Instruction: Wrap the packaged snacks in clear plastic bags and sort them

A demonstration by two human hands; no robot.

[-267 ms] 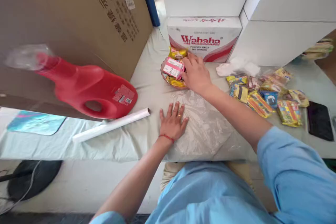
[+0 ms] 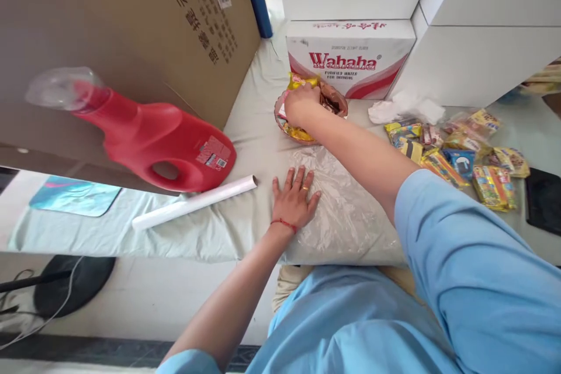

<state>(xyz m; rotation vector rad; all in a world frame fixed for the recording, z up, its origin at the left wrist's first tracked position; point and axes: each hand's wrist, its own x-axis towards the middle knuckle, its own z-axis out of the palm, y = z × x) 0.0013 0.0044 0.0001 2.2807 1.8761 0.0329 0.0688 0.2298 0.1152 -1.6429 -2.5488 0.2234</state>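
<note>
My left hand [image 2: 293, 201] lies flat with fingers spread, palm down on the table cover and the edge of a clear plastic sheet [image 2: 346, 216]. My right hand [image 2: 302, 104] is over the left part of a round brownish basket [image 2: 338, 96], its fingers curled down onto a pink-and-white packet [image 2: 283, 104]. The hand covers most of that packet, and its fingertips are hidden. A yellow snack packet [image 2: 302, 80] stands at the basket's back rim. Dark-wrapped snacks [image 2: 329, 104] show in its right part.
A Wahaba-style carton printed "Wahaha" [image 2: 350, 61] stands behind the basket. At left are a red jug [image 2: 175, 140], a white tube [image 2: 195, 203] and a large cardboard box [image 2: 131, 23]. Snack packets [image 2: 456, 158], crumpled tissue [image 2: 405, 108] and a phone [image 2: 543, 198] lie at right.
My right hand has moved left across the basket, from beside the pink-and-white packet to over it, and its fingers have curled. The basket's right part now shows. My left hand stays put.
</note>
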